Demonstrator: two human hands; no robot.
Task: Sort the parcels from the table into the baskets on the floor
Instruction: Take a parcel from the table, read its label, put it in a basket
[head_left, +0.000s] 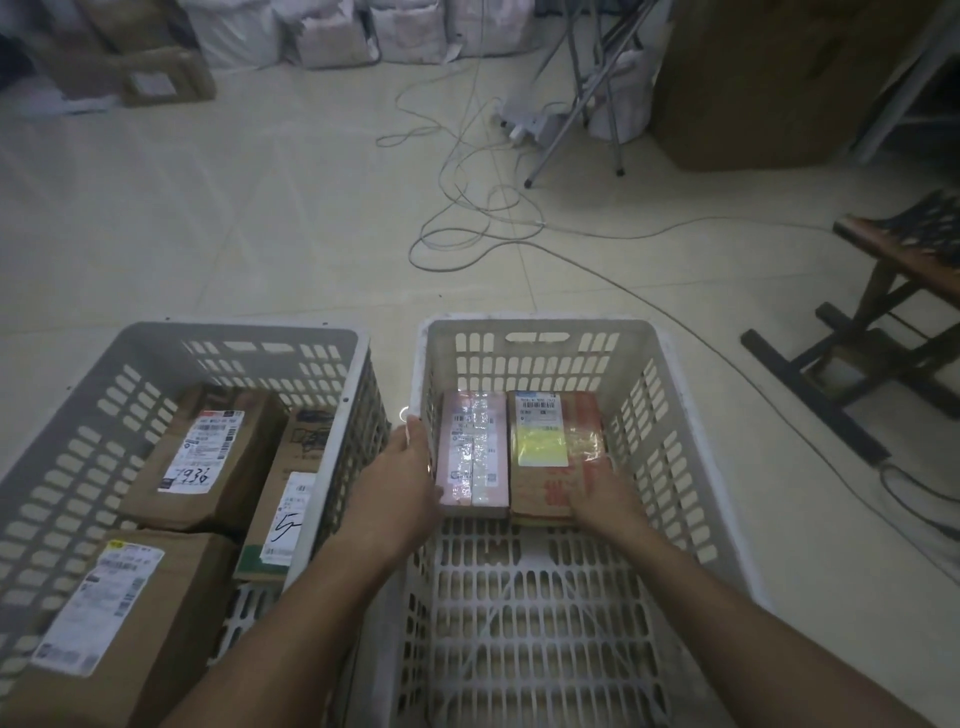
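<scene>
A: Parcels first: the pink parcel (474, 452) and the brown parcel (558, 457) lie side by side in the white basket (675, 415), lower centre of the frame, long axes running away from us.

B: Our left hand (400, 483) grips the pink one's near left corner; our right hand (605, 499) lies on the brown one's near end, fingers flat.

A: Both parcels sit just ahead of our fingers. We'd judge letting go comes next; the grey basket (78, 415) at lower left already holds three brown boxes.
</scene>
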